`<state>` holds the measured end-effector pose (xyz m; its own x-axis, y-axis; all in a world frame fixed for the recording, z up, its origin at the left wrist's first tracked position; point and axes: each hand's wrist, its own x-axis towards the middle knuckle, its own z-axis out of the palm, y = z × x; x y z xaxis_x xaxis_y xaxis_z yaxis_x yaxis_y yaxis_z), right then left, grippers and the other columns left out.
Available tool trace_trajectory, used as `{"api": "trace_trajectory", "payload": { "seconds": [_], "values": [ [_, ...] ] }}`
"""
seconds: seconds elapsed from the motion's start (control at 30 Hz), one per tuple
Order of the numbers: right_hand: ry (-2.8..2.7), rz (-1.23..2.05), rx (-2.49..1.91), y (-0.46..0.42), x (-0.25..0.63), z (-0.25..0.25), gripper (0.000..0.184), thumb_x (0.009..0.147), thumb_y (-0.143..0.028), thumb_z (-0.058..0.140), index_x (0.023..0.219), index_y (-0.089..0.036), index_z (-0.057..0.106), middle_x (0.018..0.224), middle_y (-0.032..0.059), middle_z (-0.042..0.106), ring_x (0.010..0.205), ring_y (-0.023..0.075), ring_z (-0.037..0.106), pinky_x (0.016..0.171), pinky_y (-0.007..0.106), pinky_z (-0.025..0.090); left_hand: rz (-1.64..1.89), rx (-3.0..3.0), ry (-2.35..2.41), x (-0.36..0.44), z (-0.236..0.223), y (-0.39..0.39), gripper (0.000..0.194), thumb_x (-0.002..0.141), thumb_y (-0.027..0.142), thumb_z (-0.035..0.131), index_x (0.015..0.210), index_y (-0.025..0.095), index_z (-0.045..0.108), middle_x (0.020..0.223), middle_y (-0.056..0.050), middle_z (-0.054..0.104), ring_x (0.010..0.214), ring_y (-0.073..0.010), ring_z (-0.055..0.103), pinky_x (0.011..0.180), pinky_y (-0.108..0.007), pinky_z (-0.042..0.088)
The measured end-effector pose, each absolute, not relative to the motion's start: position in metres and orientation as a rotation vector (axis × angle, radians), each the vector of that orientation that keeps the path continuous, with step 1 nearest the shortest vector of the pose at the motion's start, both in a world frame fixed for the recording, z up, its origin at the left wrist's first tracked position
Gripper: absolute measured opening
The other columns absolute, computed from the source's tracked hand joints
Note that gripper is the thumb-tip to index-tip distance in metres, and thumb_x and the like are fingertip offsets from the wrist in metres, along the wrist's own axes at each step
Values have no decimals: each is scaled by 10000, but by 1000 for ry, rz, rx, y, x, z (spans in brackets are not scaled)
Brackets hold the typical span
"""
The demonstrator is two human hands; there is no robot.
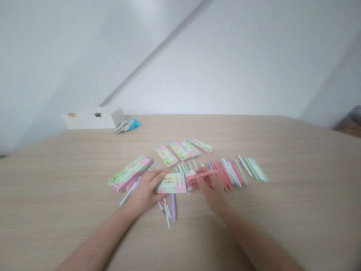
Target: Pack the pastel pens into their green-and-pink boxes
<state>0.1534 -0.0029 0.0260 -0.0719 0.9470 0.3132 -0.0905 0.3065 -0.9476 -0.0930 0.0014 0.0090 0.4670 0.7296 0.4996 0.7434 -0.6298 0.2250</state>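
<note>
My left hand [147, 189] is closed on the left end of a small pastel pen box [172, 183], holding it just over the table. The box's right end is open, with a white flap showing. At that end my right hand [211, 188] pinches a pink pen [207, 174], lying level with its tip by the opening. Whether the tip is inside I cannot tell. Under and around the box lie loose pens, among them a purple one [173, 208] and some thin white ones [166, 212]. Blur softens the fingertips.
A row of pink, white and green pens [231, 172] lies to the right. Several flat boxes [180, 150] are fanned out behind, and a stack of boxes [131, 173] sits left. Far left stand a white carton [90, 118] and a grey-and-blue crumpled cloth-like item [128, 125].
</note>
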Motion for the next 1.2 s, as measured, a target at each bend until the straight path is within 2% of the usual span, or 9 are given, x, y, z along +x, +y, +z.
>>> {"api": "trace_trajectory", "payload": {
  "seconds": [0.17, 0.3, 0.37, 0.5, 0.7, 0.9, 1.03, 1.2],
  "values": [
    [-1316, 1105, -877, -1, 153, 24, 297, 827, -401, 610, 965, -201, 441, 816, 46, 706, 633, 175, 691, 512, 254, 542, -889, -2663, -1340, -94, 8, 1, 549, 814, 350, 617, 1307, 212, 419, 1255, -116, 503, 1168, -267, 470, 1004, -426, 396],
    [-1224, 1231, -840, -4, 155, 28, 323, 882, -489, 475, 1022, -205, 414, 788, 42, 696, 615, 176, 683, 523, 275, 538, -898, -2657, -1328, -94, 7, 2, 553, 816, 347, 617, 1309, 201, 412, 1253, -120, 502, 1163, -263, 471, 996, -418, 404],
    [-1224, 1243, -838, -4, 156, 29, 327, 890, -510, 436, 990, -198, 435, 728, 20, 666, 565, 161, 661, 487, 260, 519, -901, -2649, -1322, -95, 7, 2, 551, 817, 348, 617, 1306, 196, 413, 1250, -123, 501, 1161, -263, 470, 995, -421, 405],
    [-1332, 1180, -886, -3, 156, 28, 282, 869, -463, 501, 906, -183, 505, 665, -19, 596, 505, 120, 611, 445, 222, 487, -907, -2644, -1335, -94, 7, 2, 556, 815, 352, 619, 1310, 213, 410, 1248, -110, 504, 1155, -257, 474, 989, -413, 414],
    [-1434, 1161, -916, 1, 159, 26, 222, 836, -372, 560, 919, -167, 584, 555, -34, 588, 464, 103, 565, 454, 211, 478, -911, -2648, -1327, -94, 7, 2, 553, 819, 366, 612, 1311, 217, 407, 1251, -109, 502, 1162, -258, 471, 994, -423, 409],
    [-1216, 1387, -749, 3, 162, 27, 295, 852, -452, 495, 958, -179, 531, 653, -23, 590, 493, 116, 589, 443, 231, 479, -911, -2668, -1350, -94, 7, 2, 552, 832, 380, 595, 1323, 232, 391, 1253, -109, 497, 1157, -258, 470, 986, -435, 409],
    [-1223, 1289, -841, 1, 160, 29, 273, 818, -440, 563, 921, -207, 466, 698, -16, 626, 523, 136, 627, 444, 234, 489, -922, -2659, -1370, -94, 8, 2, 541, 827, 387, 600, 1305, 228, 406, 1244, -106, 504, 1152, -257, 471, 990, -431, 406],
    [-1413, 1099, -948, 3, 158, 22, 234, 832, -402, 560, 921, -185, 567, 771, 28, 674, 578, 137, 648, 482, 239, 513, -912, -2661, -1362, -93, 9, 1, 541, 822, 370, 607, 1305, 229, 407, 1243, -103, 504, 1148, -256, 477, 985, -421, 413]
  ]
}}
